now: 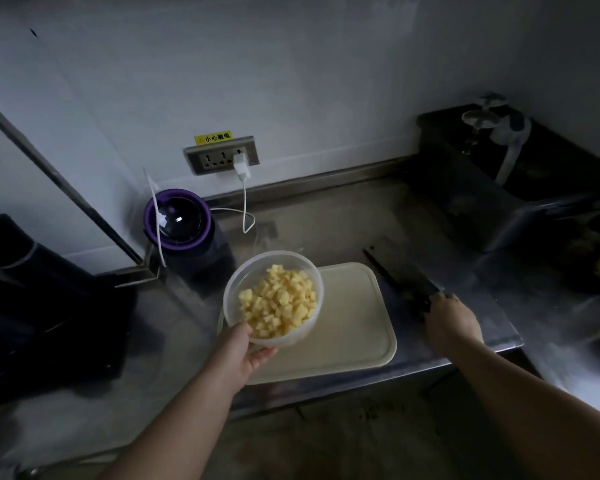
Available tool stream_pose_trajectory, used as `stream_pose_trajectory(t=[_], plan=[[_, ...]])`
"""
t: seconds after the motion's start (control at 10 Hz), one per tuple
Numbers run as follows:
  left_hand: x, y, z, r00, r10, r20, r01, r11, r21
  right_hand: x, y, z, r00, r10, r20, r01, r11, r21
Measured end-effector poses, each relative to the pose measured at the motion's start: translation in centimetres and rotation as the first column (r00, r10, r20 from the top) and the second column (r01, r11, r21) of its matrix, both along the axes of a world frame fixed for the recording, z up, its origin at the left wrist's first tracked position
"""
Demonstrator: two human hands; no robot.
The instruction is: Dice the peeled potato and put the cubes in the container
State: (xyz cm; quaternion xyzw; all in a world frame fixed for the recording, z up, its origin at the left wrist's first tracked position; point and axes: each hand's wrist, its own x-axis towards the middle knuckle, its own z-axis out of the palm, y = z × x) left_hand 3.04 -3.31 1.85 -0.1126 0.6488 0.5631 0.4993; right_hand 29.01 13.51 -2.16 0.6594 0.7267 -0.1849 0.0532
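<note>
A round translucent plastic container (238,289) holds a heap of yellow potato cubes (279,303). My left hand (246,349) grips the container by its near rim and holds it tilted over the left end of a cream cutting board (354,327), whose surface is bare. To the right of the board, my right hand (451,318) is curled on the handle of a dark cleaver (406,278) that lies flat on the steel counter, blade pointing away.
A purple-rimmed blender (179,220) stands behind the container, with a white cable (245,202) running to a wall socket (222,155). Dark bins (492,188) sit at the back right, a dark appliance (32,289) at the left. The counter's front edge (326,386) is close.
</note>
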Motion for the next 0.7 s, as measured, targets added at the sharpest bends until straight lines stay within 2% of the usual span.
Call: stream_pose_trajectory(t=[0.1, 0.2, 0.3, 0.5, 0.6, 0.7], plan=[[-0.5, -0.4, -0.4, 0.999, 0.044, -0.004, -0.044, 0.999, 0.007, -1.3, -0.7, 0.6, 0.994, 0.067, -0.083, -0.062, 0.997, 0.054], [-0.9, -0.8, -0.7, 0.997, 0.078, -0.009, -0.078, 0.997, 0.027, -2.9, -2.4, 0.7, 0.980, 0.178, -0.088, -0.172, 0.983, 0.067], [-1.3, -1.3, -0.9, 0.994, 0.105, -0.025, -0.104, 0.994, 0.037, -4.0, -4.2, 0.4, 0.961, 0.274, -0.037, -0.273, 0.961, 0.030], [-1.2, -2.1, -1.4, 0.994, 0.105, -0.036, -0.105, 0.994, 0.003, -4.9, -5.3, 0.3, 0.932, 0.363, -0.006, -0.363, 0.932, 0.023], [-1.2, -2.4, -1.8, 0.999, 0.028, -0.038, -0.029, 0.999, -0.037, -4.9, -5.3, 0.2, 0.918, 0.397, 0.013, -0.397, 0.918, -0.011], [-1.3, -2.4, -1.2, 0.979, -0.011, -0.203, -0.024, 0.985, -0.173, -5.1, -4.7, 1.4, 0.935, 0.344, -0.088, -0.345, 0.938, -0.002]])
